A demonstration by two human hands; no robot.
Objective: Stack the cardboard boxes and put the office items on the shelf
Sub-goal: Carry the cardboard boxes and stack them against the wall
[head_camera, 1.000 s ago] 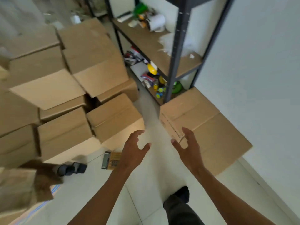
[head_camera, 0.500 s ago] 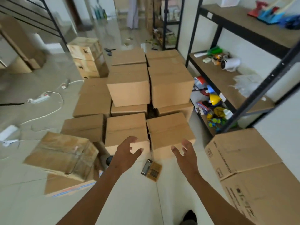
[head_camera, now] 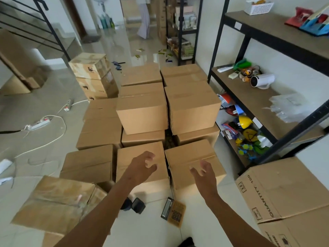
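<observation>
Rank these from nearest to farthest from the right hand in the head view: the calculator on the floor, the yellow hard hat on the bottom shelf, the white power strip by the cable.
From the right hand:
1. Calculator, on the floor just below and to its left.
2. Yellow hard hat, up to the right on the bottom shelf.
3. White power strip, far left across the boxes.
</observation>
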